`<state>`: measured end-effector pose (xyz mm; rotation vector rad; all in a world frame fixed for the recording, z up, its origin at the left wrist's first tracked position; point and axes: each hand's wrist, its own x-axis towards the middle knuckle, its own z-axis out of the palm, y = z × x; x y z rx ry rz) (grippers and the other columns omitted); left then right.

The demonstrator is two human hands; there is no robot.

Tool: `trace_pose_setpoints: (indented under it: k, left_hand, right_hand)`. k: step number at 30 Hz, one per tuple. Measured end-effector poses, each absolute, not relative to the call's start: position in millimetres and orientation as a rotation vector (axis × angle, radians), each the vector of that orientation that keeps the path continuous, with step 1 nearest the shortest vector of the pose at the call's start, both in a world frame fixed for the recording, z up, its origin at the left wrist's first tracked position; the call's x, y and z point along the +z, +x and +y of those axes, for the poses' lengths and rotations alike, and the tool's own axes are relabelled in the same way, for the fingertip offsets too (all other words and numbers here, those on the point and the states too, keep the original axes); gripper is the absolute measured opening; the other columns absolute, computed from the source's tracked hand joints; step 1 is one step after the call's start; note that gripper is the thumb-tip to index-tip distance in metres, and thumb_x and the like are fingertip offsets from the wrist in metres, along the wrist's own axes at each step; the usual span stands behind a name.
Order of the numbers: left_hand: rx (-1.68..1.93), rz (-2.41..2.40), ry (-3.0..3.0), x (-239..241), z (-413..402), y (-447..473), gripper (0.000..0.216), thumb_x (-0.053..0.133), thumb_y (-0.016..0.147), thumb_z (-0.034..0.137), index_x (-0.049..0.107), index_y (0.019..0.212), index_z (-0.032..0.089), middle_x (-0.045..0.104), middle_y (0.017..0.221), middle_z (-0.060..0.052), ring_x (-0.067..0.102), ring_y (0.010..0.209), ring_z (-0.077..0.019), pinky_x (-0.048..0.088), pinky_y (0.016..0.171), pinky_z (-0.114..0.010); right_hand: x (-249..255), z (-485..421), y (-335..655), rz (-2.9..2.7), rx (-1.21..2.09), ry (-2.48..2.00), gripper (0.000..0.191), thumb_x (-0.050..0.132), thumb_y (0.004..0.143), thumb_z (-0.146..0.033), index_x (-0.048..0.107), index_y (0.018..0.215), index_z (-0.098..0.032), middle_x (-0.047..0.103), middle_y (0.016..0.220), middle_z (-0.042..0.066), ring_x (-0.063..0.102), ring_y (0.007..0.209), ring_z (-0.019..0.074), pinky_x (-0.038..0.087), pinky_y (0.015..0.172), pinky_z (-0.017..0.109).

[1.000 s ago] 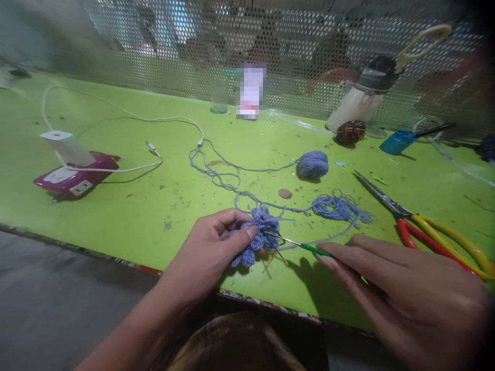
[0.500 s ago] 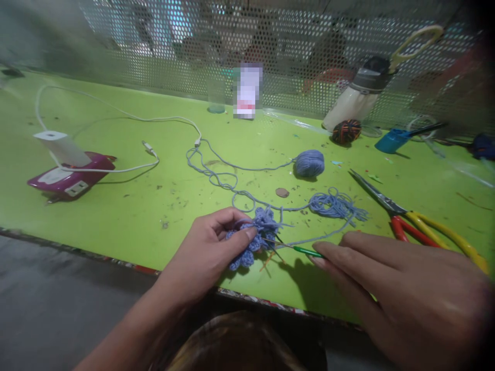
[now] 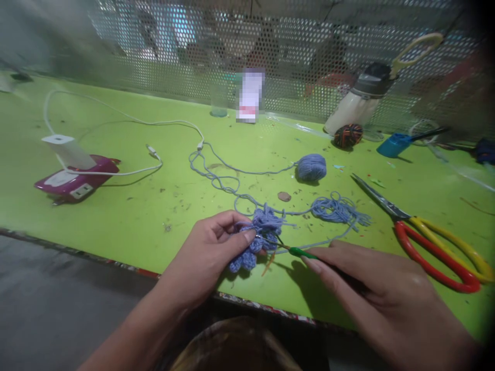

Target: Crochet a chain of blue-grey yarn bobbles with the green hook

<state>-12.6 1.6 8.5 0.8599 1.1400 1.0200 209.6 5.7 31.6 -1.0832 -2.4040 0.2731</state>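
Observation:
My left hand point(image 3: 207, 252) pinches a small blue crocheted piece point(image 3: 260, 234) between thumb and fingers, just above the green table point(image 3: 135, 206). My right hand point(image 3: 371, 288) grips a green-handled crochet hook point(image 3: 297, 251), and the hook's metal tip is pushed into the piece. Blue yarn runs from the piece across a loose tangle point(image 3: 336, 208) and looping strands to a small blue yarn ball point(image 3: 311, 167) farther back.
Red-and-yellow scissors point(image 3: 425, 234) lie to the right. A purple power strip point(image 3: 75, 180) with a white charger and cable sits at the left. A dark multicoloured yarn ball point(image 3: 348, 135), a white bottle point(image 3: 359, 100) and a blue cup point(image 3: 392, 145) stand by the perforated back screen point(image 3: 154, 56).
My right hand has slid left, pushing the hook deeper into the crocheted piece. My left hand keeps its pinch in nearly the same spot.

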Motion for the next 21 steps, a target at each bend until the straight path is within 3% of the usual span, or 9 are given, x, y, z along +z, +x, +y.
trace_pose_setpoints:
  k: [6,10,15,21]
  left_hand:
    - [1.021,1.102,0.812,7,1,-12,0.017,0.07,0.083,0.031,0.062,0.089,0.016,0.068,0.072,0.0,0.056,0.057,-0.0075,0.046,0.055,-0.019]
    - [1.007,1.129,0.845,8,1,-12,0.018,0.071,0.083,0.031,0.064,0.09,0.016,0.065,0.071,0.002,0.054,0.057,-0.0062,0.044,0.053,-0.017]
    - [1.052,1.179,0.9,9,2,-9,0.021,0.075,0.077,0.031,0.069,0.089,0.015,0.062,0.074,0.002,0.05,0.061,-0.0063,0.042,0.055,-0.017]
    - [1.083,1.245,0.962,9,1,-4,0.017,0.073,0.076,0.026,0.076,0.089,0.016,0.066,0.07,0.001,0.051,0.059,-0.0082,0.042,0.054,-0.02]
  right_hand:
    - [28,4,207,-2.332,0.506,-1.171,0.016,0.052,0.093,-0.02,0.065,0.085,-0.022,0.069,0.074,0.0,0.068,0.072,0.0158,0.054,0.06,0.022]
    - [32,4,202,-2.272,0.86,-1.277,0.026,0.046,0.096,-0.028,0.06,0.075,-0.021,0.065,0.069,0.001,0.064,0.064,0.0142,0.052,0.058,0.021]
    - [34,5,197,-2.009,1.591,-1.393,0.041,0.037,0.1,-0.046,0.051,0.071,-0.02,0.054,0.059,-0.002,0.046,0.045,0.0084,0.039,0.045,0.019]
    - [32,7,194,-1.637,2.002,-1.401,0.043,0.044,0.095,-0.055,0.049,0.074,-0.017,0.056,0.059,-0.002,0.037,0.038,0.0032,0.027,0.041,0.017]
